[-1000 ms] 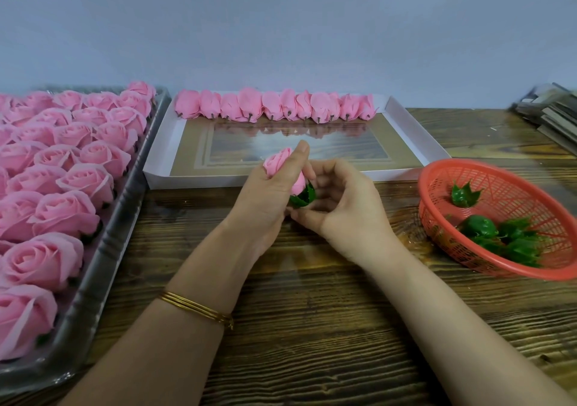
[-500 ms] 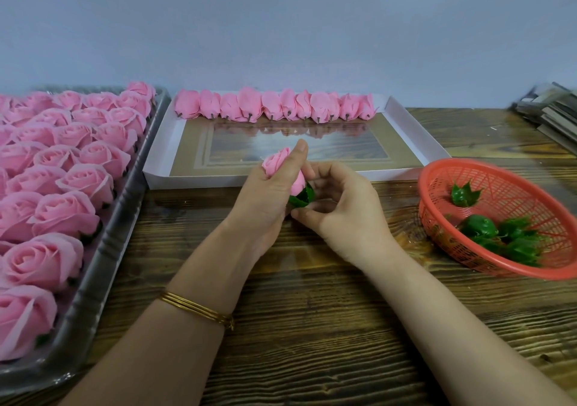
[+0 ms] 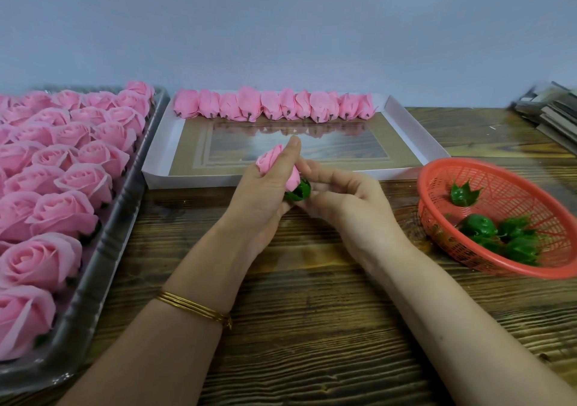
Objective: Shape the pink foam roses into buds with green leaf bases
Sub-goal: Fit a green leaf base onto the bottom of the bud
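1. Fingers of the left hand [image 3: 260,201] curl round the pink rose bud [image 3: 271,159], above the bench [image 3: 312,312]
2. Fingers of the right hand [image 3: 346,201] pinch the green leaf base [image 3: 300,190] at its lower end

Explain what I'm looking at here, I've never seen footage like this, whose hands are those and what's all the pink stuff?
There is no machine: a person wears a camera on the head, looking down at their own hands. The left hand grips a pink foam bud, and the right hand pinches the green leaf base at its bottom. On the wooden table sit a grey tray of open roses at left, a white tray with a row of closed buds, and a red basket holding spare leaf bases.
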`<state>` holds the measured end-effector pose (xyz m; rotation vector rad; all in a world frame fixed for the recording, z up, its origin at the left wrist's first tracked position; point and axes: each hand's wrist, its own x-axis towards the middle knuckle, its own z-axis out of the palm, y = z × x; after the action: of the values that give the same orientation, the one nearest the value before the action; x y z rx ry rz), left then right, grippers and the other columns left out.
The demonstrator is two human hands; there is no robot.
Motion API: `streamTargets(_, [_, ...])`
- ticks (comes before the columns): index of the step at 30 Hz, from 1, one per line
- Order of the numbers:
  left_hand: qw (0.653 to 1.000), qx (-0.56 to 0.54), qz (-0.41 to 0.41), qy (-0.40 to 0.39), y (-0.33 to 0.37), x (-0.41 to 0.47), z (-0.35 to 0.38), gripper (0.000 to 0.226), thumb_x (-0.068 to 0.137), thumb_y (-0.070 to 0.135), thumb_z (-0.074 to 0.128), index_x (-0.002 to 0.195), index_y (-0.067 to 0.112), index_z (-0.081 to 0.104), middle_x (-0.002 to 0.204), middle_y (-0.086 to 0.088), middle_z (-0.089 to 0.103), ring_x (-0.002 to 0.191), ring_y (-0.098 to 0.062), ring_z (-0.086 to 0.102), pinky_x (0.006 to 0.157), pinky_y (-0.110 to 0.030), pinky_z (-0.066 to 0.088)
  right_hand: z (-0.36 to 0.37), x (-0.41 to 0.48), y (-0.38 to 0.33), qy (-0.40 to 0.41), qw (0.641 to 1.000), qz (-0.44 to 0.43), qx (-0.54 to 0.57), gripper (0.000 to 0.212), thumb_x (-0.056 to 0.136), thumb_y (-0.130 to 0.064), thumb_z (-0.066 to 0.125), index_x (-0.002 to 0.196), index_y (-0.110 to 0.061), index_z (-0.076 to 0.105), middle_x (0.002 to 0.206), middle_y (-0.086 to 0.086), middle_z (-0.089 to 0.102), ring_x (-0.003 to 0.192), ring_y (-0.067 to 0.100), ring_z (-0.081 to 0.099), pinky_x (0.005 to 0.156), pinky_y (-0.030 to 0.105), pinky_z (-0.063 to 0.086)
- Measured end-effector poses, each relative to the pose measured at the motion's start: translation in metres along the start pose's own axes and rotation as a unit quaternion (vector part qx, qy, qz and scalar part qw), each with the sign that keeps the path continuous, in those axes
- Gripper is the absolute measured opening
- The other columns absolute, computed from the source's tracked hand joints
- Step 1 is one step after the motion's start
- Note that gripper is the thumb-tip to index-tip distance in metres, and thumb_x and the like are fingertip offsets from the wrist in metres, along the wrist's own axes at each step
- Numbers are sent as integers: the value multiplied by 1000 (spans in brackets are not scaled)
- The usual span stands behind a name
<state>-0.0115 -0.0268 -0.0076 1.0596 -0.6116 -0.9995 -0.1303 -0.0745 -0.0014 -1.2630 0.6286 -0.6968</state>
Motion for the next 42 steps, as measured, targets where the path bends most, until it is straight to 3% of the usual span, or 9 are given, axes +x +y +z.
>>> streamTargets(4, [1000,16,2,1,-1,2,-2,44,98,39,52,59,22,64,92,-2,74,89,-13,70,79,-33,56,-1,1,0,-17,998,31,54,34,90,19,42,119,15,59,115,23,68,110,25,66,101,35,50])
streamTargets(9, [1000,8,0,4,-4,5,-3,42,96,41,54,61,21,65,96,-4,73,96,-25,69,80,-37,57,0,1,1,2,997,36,67,29,88,18,50,112,11,62,103,24,69,99,29,67,94,34,53])
streamTargets(12, [1000,10,1,2,-6,6,-3,43,96,42,54,61,22,65,96,-5,72,96,-26,68,83,-39,56,-1,0,1,9,996,49,76,26,87,17,54,108,7,64,91,18,70,87,24,69,86,32,57])
streamTargets(14, [1000,13,2,0,-6,5,-3,41,96,42,54,64,21,67,93,-6,71,92,-25,67,83,-38,55,0,0,1,16,995,49,87,29,84,19,56,111,9,62,93,22,69,85,25,69,82,32,59])
streamTargets(18, [1000,24,2,1,-5,4,-4,36,95,44,55,80,15,69,86,-5,69,81,-16,67,72,-31,55,1,0,1,50,997,33,56,38,77,20,64,114,13,60,104,30,68,94,33,67,88,36,57])
streamTargets(22, [1000,31,2,-2,-4,4,-4,38,93,46,55,84,11,69,84,-8,68,82,-18,67,72,-30,57,1,0,1,60,996,31,55,33,74,21,65,105,11,63,92,24,69,90,32,66,91,40,55])
streamTargets(29, [999,34,-1,3,-3,2,-3,40,94,46,55,80,11,70,93,-21,63,92,-32,62,89,-44,50,2,0,1,33,988,73,131,30,83,20,57,110,10,62,94,22,70,86,27,70,79,31,60])
streamTargets(37, [999,48,16,5,-3,3,-3,41,96,43,53,69,19,72,90,-10,66,89,-23,63,86,-39,52,5,0,0,34,983,80,161,25,82,22,55,103,12,63,92,24,69,88,30,68,85,35,57])
streamTargets(42, [998,61,18,3,-1,0,-2,38,92,46,56,66,23,72,95,-16,64,92,-25,62,98,-48,49,4,1,2,33,980,97,172,23,82,21,55,102,12,64,90,23,70,83,26,70,81,32,59])
